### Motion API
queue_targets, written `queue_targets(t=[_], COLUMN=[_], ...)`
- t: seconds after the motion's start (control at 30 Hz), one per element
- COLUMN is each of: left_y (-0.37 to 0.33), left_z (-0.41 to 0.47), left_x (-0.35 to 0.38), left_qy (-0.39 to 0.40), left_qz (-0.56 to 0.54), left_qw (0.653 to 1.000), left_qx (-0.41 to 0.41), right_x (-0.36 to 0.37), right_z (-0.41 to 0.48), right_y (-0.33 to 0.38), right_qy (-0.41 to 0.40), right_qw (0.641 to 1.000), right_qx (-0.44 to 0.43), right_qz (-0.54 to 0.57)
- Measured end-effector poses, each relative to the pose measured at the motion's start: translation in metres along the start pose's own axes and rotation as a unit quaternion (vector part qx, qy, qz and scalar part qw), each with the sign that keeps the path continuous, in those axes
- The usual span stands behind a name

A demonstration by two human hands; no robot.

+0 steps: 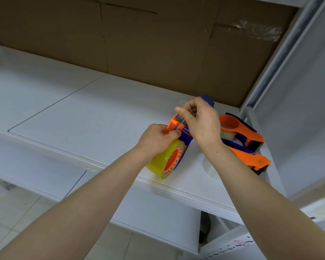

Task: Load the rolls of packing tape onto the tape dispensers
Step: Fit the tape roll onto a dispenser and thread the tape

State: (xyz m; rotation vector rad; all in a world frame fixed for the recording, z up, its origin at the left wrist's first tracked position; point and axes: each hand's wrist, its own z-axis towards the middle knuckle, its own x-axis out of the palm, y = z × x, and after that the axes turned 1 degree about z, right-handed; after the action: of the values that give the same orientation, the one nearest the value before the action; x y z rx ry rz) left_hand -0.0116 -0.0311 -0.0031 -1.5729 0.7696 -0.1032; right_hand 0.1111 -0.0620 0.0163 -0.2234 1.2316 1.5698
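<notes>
While the left hand (156, 139) wraps around the top of the yellowish tape roll (160, 162), its fingers curl closed on the orange and blue tape dispenser (180, 136), thumb pressed on the orange frame just above the roll. The roll already sits on the dispenser's orange hub, below and behind the left fingers, its lower edge at the front lip of the white shelf (83, 109). The right hand (201, 121) hovers just beyond the left fingers, over the dispenser's head. Its thumb and forefinger are pinched shut on a clear strip of tape (180, 124), which runs from the pinch down toward the left fingertips, across the dispenser's blade end. The rest of the right fingers are curled in. The exact path of the strip through the head is too blurred to tell.

To the right of the right-hand fingers, past the wrist, a second dispenser (240, 130) lies on the shelf with a clear roll mounted in it. A third dispenser (251, 158) lies just beside it, nearer the shelf front, partly hidden by the right forearm. A loose clear roll (210, 167) lies flat under the right forearm, touching the shelf. A brown cardboard sheet (158, 44) stands well behind both hands, at the back of the shelf. A white upright panel (298, 109) closes the shelf on the right.
</notes>
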Motion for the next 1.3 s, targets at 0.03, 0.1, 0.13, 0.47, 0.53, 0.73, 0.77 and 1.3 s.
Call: queue_targets(t=[0.03, 0.1, 0.13, 0.47, 0.53, 0.73, 0.77, 1.3], left_y=[0.0, -0.002, -0.003, -0.007, -0.005, -0.003, -0.003, 0.004], left_z=[0.0, -0.001, -0.001, -0.002, -0.005, -0.013, -0.012, 0.0], left_x=[-0.001, -0.002, -0.001, 0.002, 0.0, 0.009, 0.012, 0.022], left_qy=[0.005, 0.011, 0.01, 0.068, 0.088, 0.035, 0.022, -0.071], left_qz=[-0.005, -0.004, 0.013, -0.029, -0.074, -0.115, -0.109, -0.067], left_qw=[1.0, 1.0, 1.0, 0.995, 0.991, 0.993, 0.994, 0.995], left_qx=[-0.006, -0.013, -0.017, -0.06, -0.061, -0.017, -0.007, 0.017], right_x=[0.0, -0.001, -0.001, -0.005, -0.004, -0.001, -0.001, -0.019], right_z=[-0.001, -0.002, -0.003, -0.007, -0.007, -0.006, -0.008, 0.0], right_y=[0.0, 0.0, 0.0, -0.005, -0.008, -0.013, -0.013, -0.023], right_qy=[-0.003, -0.013, -0.019, -0.048, -0.06, -0.087, -0.097, 0.0], right_qw=[1.0, 1.0, 0.999, 0.997, 0.997, 0.996, 0.995, 0.993], right_qx=[0.002, 0.003, 0.003, 0.014, 0.009, -0.027, -0.037, -0.077], right_qz=[0.006, 0.024, 0.032, 0.053, 0.049, 0.019, 0.003, -0.084])
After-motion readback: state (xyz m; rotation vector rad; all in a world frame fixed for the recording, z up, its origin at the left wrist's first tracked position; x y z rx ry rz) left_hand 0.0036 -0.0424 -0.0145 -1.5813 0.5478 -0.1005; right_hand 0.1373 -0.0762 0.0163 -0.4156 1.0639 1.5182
